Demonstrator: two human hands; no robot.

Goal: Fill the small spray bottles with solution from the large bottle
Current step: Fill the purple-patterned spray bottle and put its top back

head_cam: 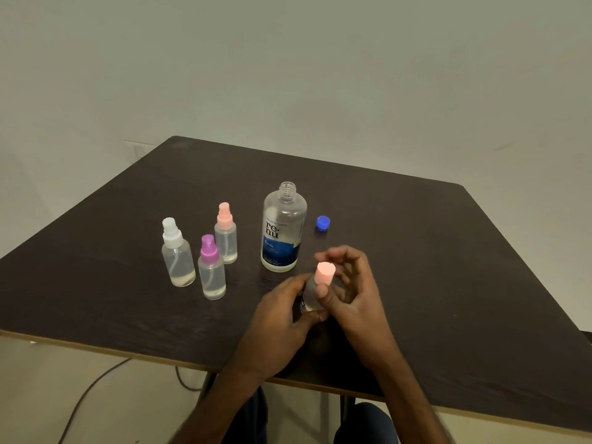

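Left hand (282, 315): grips held bottle (308, 301) round its clear body.
Right hand (352, 293): curled round pink cap (325, 273), thumb tip on near side, fingers behind.
Held bottle: upright between both hands, near middle of table (448, 251) front edge; base contact with table not discernible.
Pink cap: atop held bottle; seated or loose, cannot tell.
Large bottle (282, 232): upright, neck uncapped, just beyond hands, mid-table.
Blue cap (323, 224): on table, right of large bottle, apart from it.
Pink sprayer (226, 235), purple sprayer (211, 270), white sprayer (177, 254): upright, tops on, clustered left of large bottle; little liquid at bottoms.
Cable (89, 389): on floor below front-left edge.
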